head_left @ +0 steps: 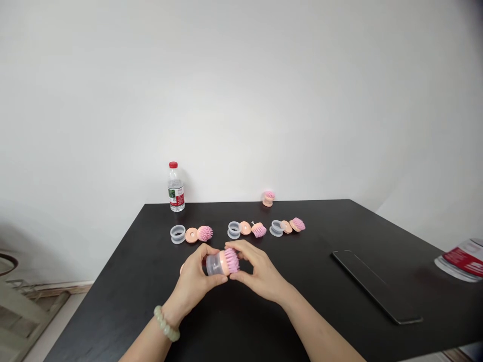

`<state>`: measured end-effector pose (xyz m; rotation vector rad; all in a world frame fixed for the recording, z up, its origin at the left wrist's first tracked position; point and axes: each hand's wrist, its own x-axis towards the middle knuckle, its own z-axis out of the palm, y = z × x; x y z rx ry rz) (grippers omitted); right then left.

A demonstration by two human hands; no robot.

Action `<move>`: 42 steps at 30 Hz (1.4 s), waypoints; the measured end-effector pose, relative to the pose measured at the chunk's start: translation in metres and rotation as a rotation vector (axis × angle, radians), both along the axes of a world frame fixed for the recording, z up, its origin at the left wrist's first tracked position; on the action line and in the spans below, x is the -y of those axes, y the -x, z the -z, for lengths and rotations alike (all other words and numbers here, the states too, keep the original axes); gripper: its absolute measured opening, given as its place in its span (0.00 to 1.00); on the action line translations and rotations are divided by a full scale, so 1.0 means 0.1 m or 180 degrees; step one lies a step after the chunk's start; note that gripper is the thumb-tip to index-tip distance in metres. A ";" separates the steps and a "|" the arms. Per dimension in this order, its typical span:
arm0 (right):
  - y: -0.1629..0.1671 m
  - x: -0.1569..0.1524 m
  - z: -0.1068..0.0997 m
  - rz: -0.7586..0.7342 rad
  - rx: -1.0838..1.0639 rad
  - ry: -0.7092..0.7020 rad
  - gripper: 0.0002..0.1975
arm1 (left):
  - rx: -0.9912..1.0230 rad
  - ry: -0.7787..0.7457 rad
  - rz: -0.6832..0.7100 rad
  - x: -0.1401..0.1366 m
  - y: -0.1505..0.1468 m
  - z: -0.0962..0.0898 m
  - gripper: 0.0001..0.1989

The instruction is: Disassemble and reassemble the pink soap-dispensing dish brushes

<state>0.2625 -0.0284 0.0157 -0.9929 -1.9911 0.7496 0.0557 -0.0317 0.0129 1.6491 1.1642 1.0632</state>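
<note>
black bench (339, 301) fills the lower frame, white wall behind it. long flat dark strip (373, 286) lies on the bench to the right, well apart from the hands. a white-and-red packet (462, 259) sits at the far right edge, partly cut off.

water bottle (176, 187), red cap, stands upright at the back left edge of the bench. one assembled brush (268, 198) stands alone at the back edge, right of centre.

mid-bench, three sets of loose parts in a row: left set (190, 234), middle set (246, 230), right set (287, 227). each is a clear ring, a peach disc and a pink bristle head, lying side by side, touching or just beside each other.

left hand (196, 279) and right hand (260, 274) meet just in front of that row, above the bench. between them, a brush unit (222, 262) lying sideways: clear cup toward the left hand, peach band, pink bristles toward the right. left hand fingers wrap the clear cup; right hand fingertips close on the bristle end. both hands narrow, holding the unit. a small peach piece (182, 269) shows just behind the left hand; cannot tell what it is.

green bead bracelet (166, 324) on the left wrist.
</note>
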 end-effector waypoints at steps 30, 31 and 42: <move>0.93 -0.18 0.28 -0.0644 0.1658 -0.0716 0.09 | 0.2680 0.0398 -0.0652 -0.29 0.44 -0.15 0.22; 0.86 -0.17 0.29 -0.0576 0.1591 -0.0646 0.13 | 0.2702 0.0439 -0.0590 -0.29 0.44 -0.16 0.21; 0.29 -0.18 0.10 -0.0160 -0.1603 0.0056 0.20 | 0.2944 0.0912 0.0383 -0.11 0.22 -0.13 0.24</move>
